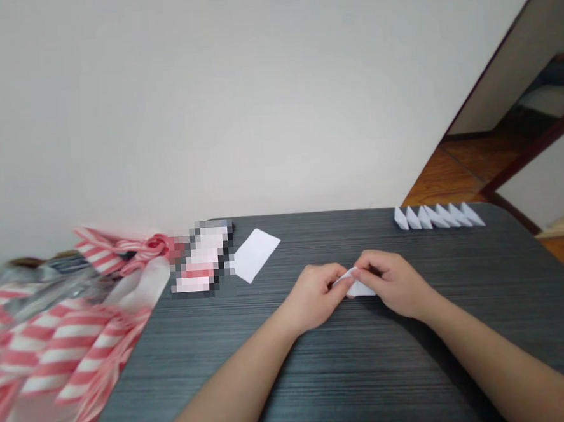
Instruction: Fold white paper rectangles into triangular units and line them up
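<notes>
A small folded piece of white paper (362, 288) is pinched between both hands just above the dark table. My left hand (316, 296) grips its left end between thumb and forefinger. On the other side, my right hand (395, 283) holds its upper right part, fingers closed. Parts of the paper are hidden behind the fingers. A flat white sheet (257, 254) lies to the left, beyond my left hand. At the back right stands a row of several folded white paper pieces (433, 217), set side by side.
The dark wood-grain table (293, 388) meets a white wall (275, 97) at its far edge. A pixelated phone-like object (201, 257) lies at the table's left edge. Red-and-white striped bags (65, 342) are heaped beyond that edge. Wooden flooring (445, 175) shows at the right.
</notes>
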A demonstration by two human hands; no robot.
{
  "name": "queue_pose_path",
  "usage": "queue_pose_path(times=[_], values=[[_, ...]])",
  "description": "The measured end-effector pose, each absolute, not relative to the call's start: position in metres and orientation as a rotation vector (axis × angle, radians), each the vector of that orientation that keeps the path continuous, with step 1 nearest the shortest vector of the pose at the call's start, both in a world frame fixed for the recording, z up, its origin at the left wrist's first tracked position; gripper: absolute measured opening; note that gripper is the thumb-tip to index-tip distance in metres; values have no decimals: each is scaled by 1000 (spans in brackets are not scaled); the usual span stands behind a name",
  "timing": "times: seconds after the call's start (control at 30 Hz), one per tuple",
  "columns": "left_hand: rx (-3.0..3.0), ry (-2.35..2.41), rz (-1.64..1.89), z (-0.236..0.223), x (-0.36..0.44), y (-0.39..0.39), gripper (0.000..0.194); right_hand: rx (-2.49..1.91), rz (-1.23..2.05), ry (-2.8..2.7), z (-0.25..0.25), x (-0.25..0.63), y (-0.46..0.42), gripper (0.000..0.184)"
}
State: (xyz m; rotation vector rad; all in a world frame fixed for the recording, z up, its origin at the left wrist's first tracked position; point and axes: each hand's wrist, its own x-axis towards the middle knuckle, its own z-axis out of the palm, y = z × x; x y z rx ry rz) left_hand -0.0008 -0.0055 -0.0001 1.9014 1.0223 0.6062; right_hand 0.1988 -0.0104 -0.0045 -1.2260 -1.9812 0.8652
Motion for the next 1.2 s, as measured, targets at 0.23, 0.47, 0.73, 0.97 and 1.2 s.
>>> queue_pose_path(times=[0.23,0.47,0.73,0.97,1.2], values=[[1937,1031,584,-2,-2,-6,38,-1199,836,-2011,-3,196,-11,19],[1888,1008,518,-2,-1,-6,34,-1154,785,-2057,0,194,-13,20],[1852,1055,551,3,-3,-5,35,-1221,903,-2006,-3,196,-13,17],[1766,1050,580,4,-5,-3,35,-1273,1032,-2005,0,199,-14,25],[1682,1089,583,2,-5,-3,41,-1338,1061,-1899,-1,201,-12,22]])
